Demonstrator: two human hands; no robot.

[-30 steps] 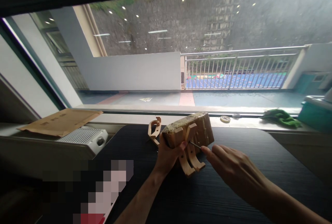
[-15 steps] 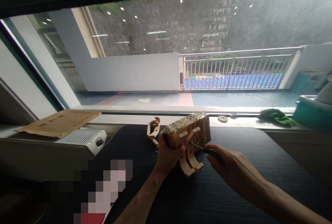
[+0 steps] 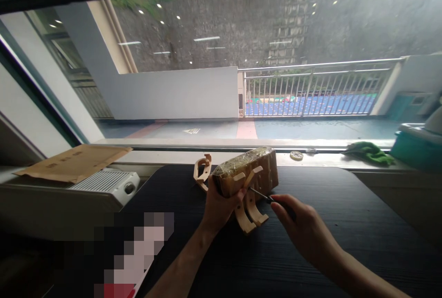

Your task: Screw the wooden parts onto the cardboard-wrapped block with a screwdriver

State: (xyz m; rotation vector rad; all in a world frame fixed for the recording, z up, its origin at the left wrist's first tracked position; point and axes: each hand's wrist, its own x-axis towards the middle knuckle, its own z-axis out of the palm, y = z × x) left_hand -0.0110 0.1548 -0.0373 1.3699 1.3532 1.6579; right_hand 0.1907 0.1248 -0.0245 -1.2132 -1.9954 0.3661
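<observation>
A cardboard box [image 3: 265, 176] wrapped in clear tape lies tilted on the black table [image 3: 311, 252]. Two curved pale wooden pieces with dark holes, the wooden bracket [image 3: 244, 219] and another wooden bracket [image 3: 254, 210], lean against its near side. My left hand [image 3: 219, 206] closes round the box's left end, its thumb pressing the brackets. My right hand [image 3: 307, 219] grips a screwdriver [image 3: 264, 195] by its dark handle. The thin shaft points left, its tip at the brackets beside my left thumb; whether it sits in a screw is too small to tell.
More wooden pieces [image 3: 202, 171] stand behind my left hand. Along the windowsill are a roll of tape [image 3: 296, 155], a green cloth [image 3: 371, 153] and a teal bin [image 3: 416, 148]. A brown envelope [image 3: 72, 162] rests above a white radiator [image 3: 110, 183] at the left.
The view has shifted slightly. My left hand keeps its hold on the box and brackets. My right hand has turned a little around the screwdriver, whose tip stays at the brackets.
</observation>
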